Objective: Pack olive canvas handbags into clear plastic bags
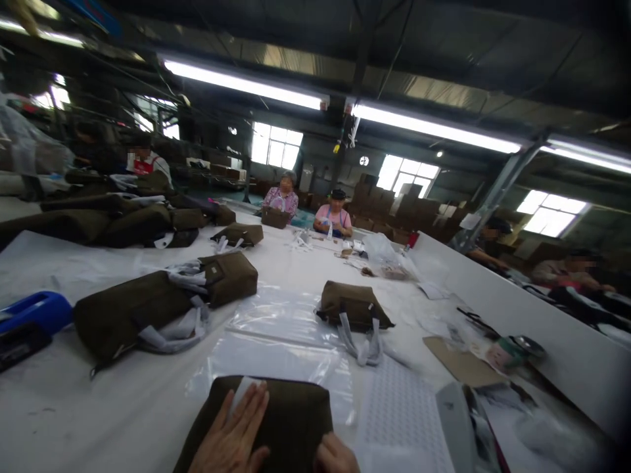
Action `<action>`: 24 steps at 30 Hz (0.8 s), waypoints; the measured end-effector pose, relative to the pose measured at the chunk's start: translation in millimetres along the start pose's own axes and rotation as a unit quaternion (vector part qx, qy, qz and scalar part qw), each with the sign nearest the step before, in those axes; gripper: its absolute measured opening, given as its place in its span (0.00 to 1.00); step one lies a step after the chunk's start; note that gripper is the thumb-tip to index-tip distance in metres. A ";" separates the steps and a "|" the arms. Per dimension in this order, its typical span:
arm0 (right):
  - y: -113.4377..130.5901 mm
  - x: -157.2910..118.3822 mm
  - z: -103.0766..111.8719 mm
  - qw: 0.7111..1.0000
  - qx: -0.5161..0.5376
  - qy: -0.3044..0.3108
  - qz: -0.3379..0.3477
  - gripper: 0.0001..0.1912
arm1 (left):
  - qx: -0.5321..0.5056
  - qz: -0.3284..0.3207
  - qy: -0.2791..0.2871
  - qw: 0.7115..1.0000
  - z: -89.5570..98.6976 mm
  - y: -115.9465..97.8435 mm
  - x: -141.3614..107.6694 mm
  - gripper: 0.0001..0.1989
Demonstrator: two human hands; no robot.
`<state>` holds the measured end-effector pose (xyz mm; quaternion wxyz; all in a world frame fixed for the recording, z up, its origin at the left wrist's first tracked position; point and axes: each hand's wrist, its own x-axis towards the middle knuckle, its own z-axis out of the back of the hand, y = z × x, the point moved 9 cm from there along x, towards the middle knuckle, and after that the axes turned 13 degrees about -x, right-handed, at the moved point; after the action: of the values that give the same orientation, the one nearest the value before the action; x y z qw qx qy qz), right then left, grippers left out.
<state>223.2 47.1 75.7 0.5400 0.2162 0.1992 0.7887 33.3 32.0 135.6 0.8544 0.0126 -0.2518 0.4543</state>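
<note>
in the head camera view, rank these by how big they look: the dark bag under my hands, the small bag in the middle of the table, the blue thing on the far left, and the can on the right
1. Dark bag under the left hand and right hand; it is nearest the camera, which inflates it.
2. Middle bag and blue thing: look alike, unranked.
3. Can.

- Clear plastic bags [280, 341] lie flat ahead of the near bag [290, 420]; passage above them is open.
- 2 brown bags [162, 302] block the left; 1 bag [352, 305] stands ahead to the right.
- White sheet [399, 420] and cardboard [461, 361] lie low on the right.
</note>
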 end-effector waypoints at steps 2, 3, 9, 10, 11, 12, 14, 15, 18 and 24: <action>4.1 -4.9 13.7 0.997 0.014 0.074 -0.033 0.11 | 0.010 -0.001 0.011 1.000 4.7 -8.0 -2.2 0.37; 4.5 -6.6 23.9 0.991 0.033 0.113 -0.056 0.11 | 0.011 0.004 0.016 1.000 6.9 -10.8 -1.8 0.35; 15.6 -23.4 53.9 0.862 0.262 0.428 -0.078 0.18 | -0.041 0.022 0.032 0.998 2.7 -12.2 7.1 0.30; 16.7 -29.5 54.6 0.833 0.293 0.462 -0.083 0.18 | -0.047 0.016 0.025 0.998 2.8 -12.4 7.2 0.30; 16.7 -34.7 54.7 0.815 0.310 0.482 -0.086 0.17 | -0.049 0.011 0.016 0.999 3.4 -12.8 6.8 0.31; 16.1 -38.6 53.9 0.806 0.317 0.492 -0.090 0.17 | -0.048 0.005 0.010 0.999 4.1 -13.3 6.3 0.31; 15.9 -44.0 49.4 0.795 0.328 0.500 -0.100 0.16 | -0.041 -0.003 0.003 0.999 5.6 -14.8 5.7 0.31; 17.5 -44.4 46.7 0.793 0.337 0.496 -0.102 0.16 | -0.037 -0.005 0.002 0.999 6.1 -15.4 5.8 0.31; 26.1 -30.1 41.5 0.830 0.354 0.424 -0.079 0.19 | -0.028 -0.005 0.007 1.000 6.7 -16.9 7.4 0.31; 14.5 26.4 51.7 0.971 0.206 0.063 -0.102 0.07 | -0.026 0.009 0.004 1.000 9.3 -16.7 7.9 0.31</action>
<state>232.4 71.2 129.7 0.5477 0.2513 0.4119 0.6836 46.1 25.9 150.7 0.8512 -0.0136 -0.2604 0.4555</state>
